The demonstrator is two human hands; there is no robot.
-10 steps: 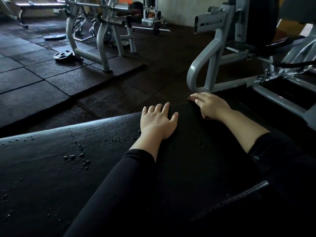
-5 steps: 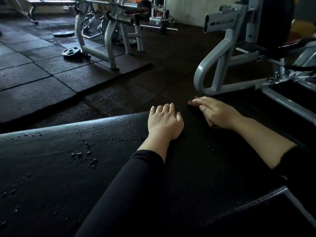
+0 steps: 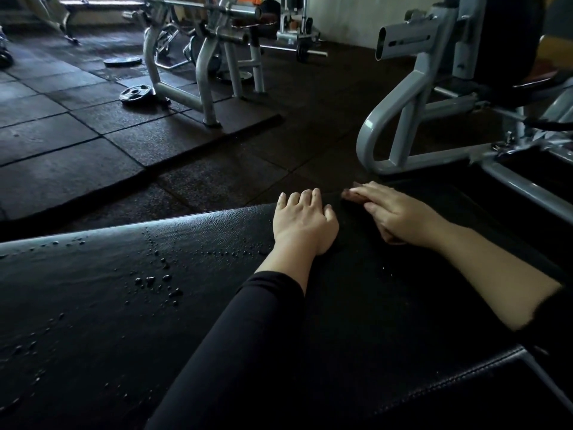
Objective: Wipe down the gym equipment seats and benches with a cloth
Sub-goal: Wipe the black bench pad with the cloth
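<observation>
Weight plate [image 3: 136, 94] on rubber floor tiles [image 3: 62, 169]; grey machine frame [image 3: 400, 119] right.

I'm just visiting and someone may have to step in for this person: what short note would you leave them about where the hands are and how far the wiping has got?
Left hand: flat, fingers straight, pressing on the black cloth at the bench's far edge.
Right hand: also flat on the cloth, fingers extended, just right of the left hand.
The cloth lies spread over the right part of the bench pad; it is dark and its edges are hard to make out.
Done: little that shows.
Left: water droplets sit on the pad's left part, not yet wiped. The grey machine beyond has a dark pad; its state cannot be judged.
</observation>
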